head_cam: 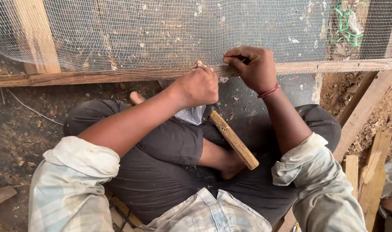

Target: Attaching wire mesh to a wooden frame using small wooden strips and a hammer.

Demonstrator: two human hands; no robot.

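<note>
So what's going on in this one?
A person sits cross-legged on the ground at a wooden frame rail covered with wire mesh. Both hands are at the mesh's lower edge: the left hand fisted against the rail, the right hand pinching the mesh. A wooden-handled hammer lies in the lap, untouched.

The wire mesh (161, 34) is pale grey with a fine hexagonal pattern. The wooden frame rail (97, 78) is reddish brown. The hammer handle (234, 140) is tan. The shirt (71, 184) is faded white-and-grey plaid, the trousers (170, 172) black. A red thread bracelet (269, 91) circles one wrist. A green string (346, 25) hangs behind the mesh.
</note>
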